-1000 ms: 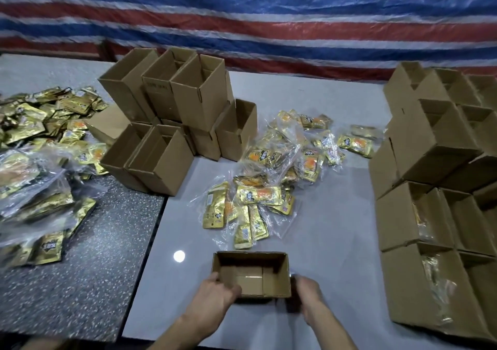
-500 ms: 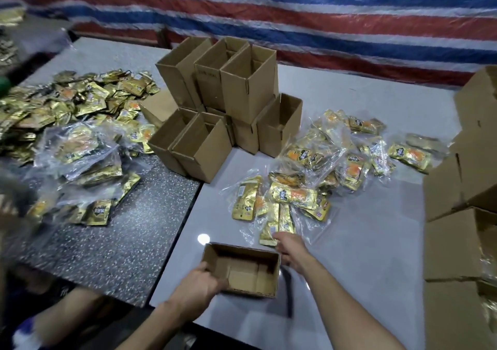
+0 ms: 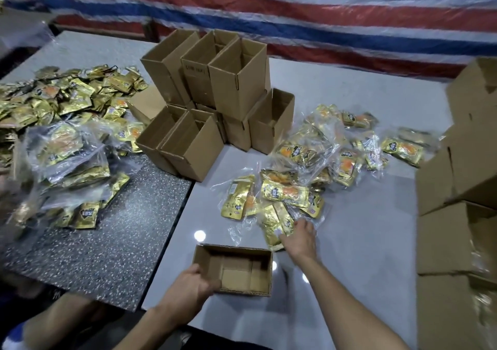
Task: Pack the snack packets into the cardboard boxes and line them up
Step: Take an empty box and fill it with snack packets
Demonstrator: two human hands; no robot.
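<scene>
Head view. My main worry is the clear plastic. The bagged gold packets [image 3: 274, 223] nearest my right hand [image 3: 298, 238] overlap their neighbours in the heap of bags [image 3: 309, 161]. A quick pull could drag a second bag along or scatter the heap over the white table [image 3: 363, 255]. The film looks slack and slippery. I judge that a pinch on loose plastic alone would let the packets sag and snag on the rim of the open box [image 3: 234, 271] on the way in. That box is empty and probably light. If the left hand [image 3: 192, 287] eases off while a bag is pushed in, the box may skid toward the table edge at 6 o'clock.

The left hand grips the box at its near-left corner, fingers curled over the wall. The right hand lies on the near end of the bag. It is blurred, and I cannot tell whether the fingers have closed on the plastic or only rest on it.

The box sits at 6 o'clock in the view, touching the left hand. The bag lies at 1 o'clock from the box, just beyond its far-right corner and under the right hand's fingertips. The heap spreads on toward 2 o'clock. Empty boxes [image 3: 215, 102] stand stacked at 12 o'clock and packed boxes [image 3: 457, 215] at 3 o'clock. Loose packets [image 3: 67, 102] lie at 10 o'clock, partly on the speckled table [image 3: 107, 242].
</scene>
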